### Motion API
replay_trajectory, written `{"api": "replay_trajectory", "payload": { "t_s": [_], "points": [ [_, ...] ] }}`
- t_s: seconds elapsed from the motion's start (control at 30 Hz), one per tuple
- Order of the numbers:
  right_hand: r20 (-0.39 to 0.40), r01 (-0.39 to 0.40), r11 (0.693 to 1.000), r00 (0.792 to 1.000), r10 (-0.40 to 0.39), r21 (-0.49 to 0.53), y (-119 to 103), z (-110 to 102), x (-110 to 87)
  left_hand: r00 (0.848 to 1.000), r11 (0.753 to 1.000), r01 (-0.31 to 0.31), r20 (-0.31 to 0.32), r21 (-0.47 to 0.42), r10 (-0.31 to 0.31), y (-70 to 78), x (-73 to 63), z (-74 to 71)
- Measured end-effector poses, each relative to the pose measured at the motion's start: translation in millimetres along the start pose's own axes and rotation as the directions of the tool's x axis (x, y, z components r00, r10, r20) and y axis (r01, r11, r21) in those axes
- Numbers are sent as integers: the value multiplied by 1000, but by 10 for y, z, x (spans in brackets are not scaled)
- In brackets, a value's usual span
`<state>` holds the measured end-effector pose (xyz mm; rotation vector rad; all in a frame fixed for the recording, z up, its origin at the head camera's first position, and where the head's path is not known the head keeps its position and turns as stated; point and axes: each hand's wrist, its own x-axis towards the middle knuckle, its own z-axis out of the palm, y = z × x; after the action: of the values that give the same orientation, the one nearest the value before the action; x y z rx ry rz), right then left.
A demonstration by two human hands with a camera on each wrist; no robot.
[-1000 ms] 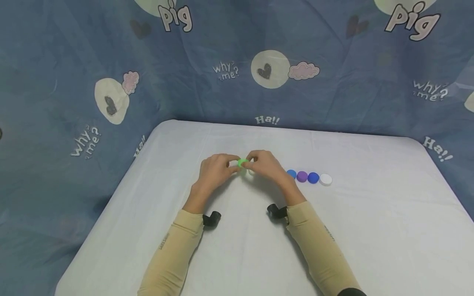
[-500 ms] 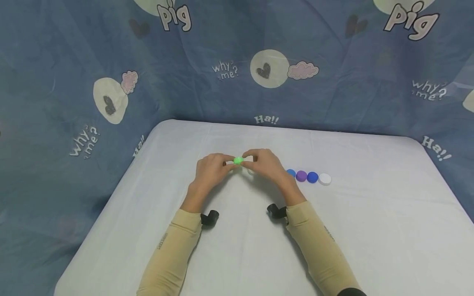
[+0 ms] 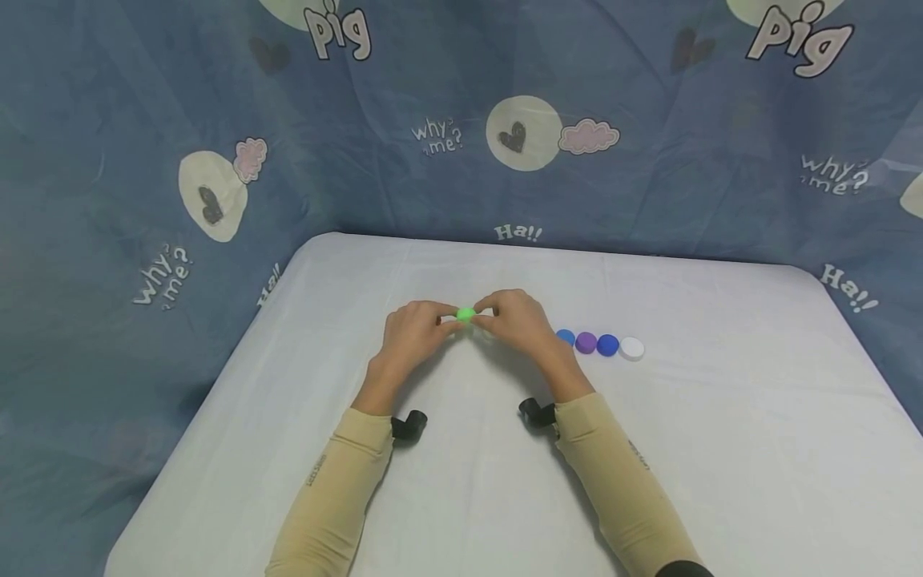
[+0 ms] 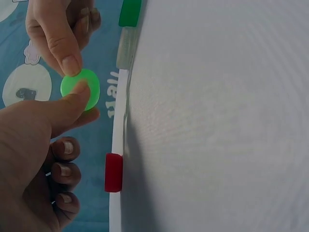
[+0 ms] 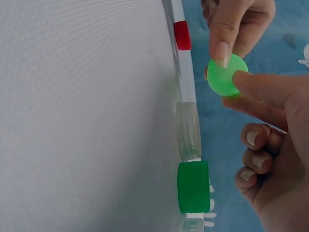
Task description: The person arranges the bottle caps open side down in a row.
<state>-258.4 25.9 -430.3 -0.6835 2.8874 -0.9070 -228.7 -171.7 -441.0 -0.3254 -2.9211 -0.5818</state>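
Note:
A small bright green round lump (image 3: 465,314), slightly flattened like soft clay, is held above the white table. My left hand (image 3: 414,332) pinches it between thumb and forefinger from the left. From the other side my right hand (image 3: 516,324) also pinches it with thumb and forefinger. In the right wrist view, a low clear tub (image 5: 188,130) stands on the table beyond the lump, beside a green round piece (image 5: 193,187). A red round piece (image 4: 114,172) shows in the left wrist view. The hands hide most of these small pieces from the head view.
To the right of my right hand, a row of small round pieces lies on the table: light blue (image 3: 566,337), purple (image 3: 586,343), dark blue (image 3: 608,345) and white (image 3: 632,349). A blue printed cloth (image 3: 404,184) hangs behind the white table (image 3: 721,449).
Both hands, holding the green lump, have shifted slightly left and up from a second ago. The lump looks more rounded and shows more between the fingers. The row at right stays put.

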Motion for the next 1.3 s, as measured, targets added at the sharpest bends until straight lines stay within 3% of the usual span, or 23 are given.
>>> {"api": "replay_trajectory", "payload": {
  "t_s": [0.4, 0.67, 1.03, 1.3],
  "points": [
    [41, -56, 981, 998, 49, 188, 48, -8, 9, 1000, 1000, -22, -17, 9, 23, 27, 4, 5],
    [63, -88, 967, 995, 75, 238, 62, 8, 8, 998, 999, -40, -44, -7, 39, 39, -4, 5],
    [81, -95, 978, 993, 81, 185, 72, -20, -9, 999, 999, -35, -28, 5, 36, 46, -2, -5],
    [66, -24, 993, 998, 17, 114, 86, -59, -16, 1000, 1000, -23, -7, -8, 23, 42, -9, -28]
  ]
}}
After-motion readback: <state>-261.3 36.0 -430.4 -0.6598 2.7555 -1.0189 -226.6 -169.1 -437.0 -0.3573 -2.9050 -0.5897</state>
